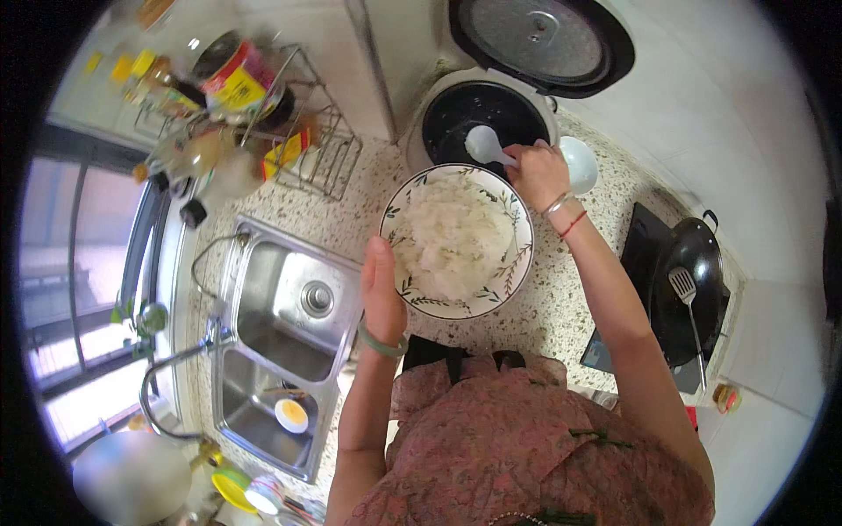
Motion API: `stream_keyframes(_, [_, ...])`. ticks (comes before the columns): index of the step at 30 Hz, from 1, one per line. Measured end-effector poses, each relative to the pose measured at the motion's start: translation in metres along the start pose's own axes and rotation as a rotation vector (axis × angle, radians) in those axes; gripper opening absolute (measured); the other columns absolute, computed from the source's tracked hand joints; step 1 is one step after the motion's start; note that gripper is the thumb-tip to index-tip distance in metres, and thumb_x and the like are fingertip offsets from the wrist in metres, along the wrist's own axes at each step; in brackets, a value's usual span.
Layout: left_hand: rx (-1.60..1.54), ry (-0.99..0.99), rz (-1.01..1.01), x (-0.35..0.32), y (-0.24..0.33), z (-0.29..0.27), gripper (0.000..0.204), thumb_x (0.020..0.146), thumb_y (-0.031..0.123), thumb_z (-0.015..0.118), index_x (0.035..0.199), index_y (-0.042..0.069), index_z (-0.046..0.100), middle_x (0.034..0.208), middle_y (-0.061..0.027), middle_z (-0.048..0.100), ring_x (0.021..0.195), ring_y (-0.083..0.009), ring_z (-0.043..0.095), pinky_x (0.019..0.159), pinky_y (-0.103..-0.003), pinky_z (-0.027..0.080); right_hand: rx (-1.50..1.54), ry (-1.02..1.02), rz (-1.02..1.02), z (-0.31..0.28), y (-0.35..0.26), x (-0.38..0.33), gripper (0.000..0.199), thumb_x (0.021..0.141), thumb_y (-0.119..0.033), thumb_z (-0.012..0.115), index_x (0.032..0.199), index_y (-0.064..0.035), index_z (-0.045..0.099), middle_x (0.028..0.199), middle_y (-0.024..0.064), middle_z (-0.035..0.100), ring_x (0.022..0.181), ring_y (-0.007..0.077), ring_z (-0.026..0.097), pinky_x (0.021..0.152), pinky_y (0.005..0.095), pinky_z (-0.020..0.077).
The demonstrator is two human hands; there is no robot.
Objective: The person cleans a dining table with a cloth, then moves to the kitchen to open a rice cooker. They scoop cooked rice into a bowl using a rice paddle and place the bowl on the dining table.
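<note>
My left hand [383, 294] grips the left edge of a white plate [456, 307] with a dark rim and a leafy pattern. The thumb lies over the rim; the other fingers are hidden beneath. A wide heap of cooked white rice [456, 232] covers the plate's middle. Beyond it stands a rice cooker [487, 131] with its lid [539, 39] raised. Only a few grains show in its dark inner pot. My right hand [537, 178] is closed around the handle of a white rice paddle [483, 144], whose head is over the pot's near side.
Right of my right hand sits a pale bowl [581, 165]. Farther right, a black wok [688, 263] with a slotted spatula [682, 285] rests on the stove. A double steel sink [289, 333] lies to my left, below a wire rack [329, 131] of bottles and jars.
</note>
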State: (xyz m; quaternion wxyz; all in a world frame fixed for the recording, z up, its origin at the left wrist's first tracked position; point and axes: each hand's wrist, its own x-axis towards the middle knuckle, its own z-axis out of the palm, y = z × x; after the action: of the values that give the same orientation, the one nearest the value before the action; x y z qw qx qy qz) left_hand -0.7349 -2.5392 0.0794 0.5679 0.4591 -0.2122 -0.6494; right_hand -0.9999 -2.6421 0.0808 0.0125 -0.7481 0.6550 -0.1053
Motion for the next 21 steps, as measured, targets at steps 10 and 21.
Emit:
stream_keyframes(10, [0.007, 0.141, 0.102, -0.088, -0.009, -0.010, 0.051, 0.102, 0.033, 0.042, 0.136, -0.005, 0.043, 0.135, -0.0102, 0.048, 0.124, -0.0159, 0.042, 0.107, -0.029, 0.029, 0.673, 0.037, 0.008, -0.039, -0.033, -0.044, 0.028, 0.093, -0.028, 0.054, 0.107, -0.0094, 0.069, 0.115, 0.0061, 0.064, 0.105, 0.0206, 0.057, 0.090, 0.0363, 0.0394])
stream_keyframes(21, [-0.127, 0.287, 0.152, -0.177, -0.007, -0.031, 0.051, 0.102, 0.039, 0.038, 0.130, -0.002, 0.047, 0.125, -0.0102, 0.055, 0.113, -0.0168, 0.052, 0.099, -0.031, 0.039, 1.429, -0.568, 0.078, -0.056, -0.112, -0.155, 0.064, 0.101, -0.050, 0.025, 0.121, 0.0032, 0.055, 0.115, 0.0085, 0.062, 0.101, 0.0137, 0.060, 0.088, 0.0271, 0.0469])
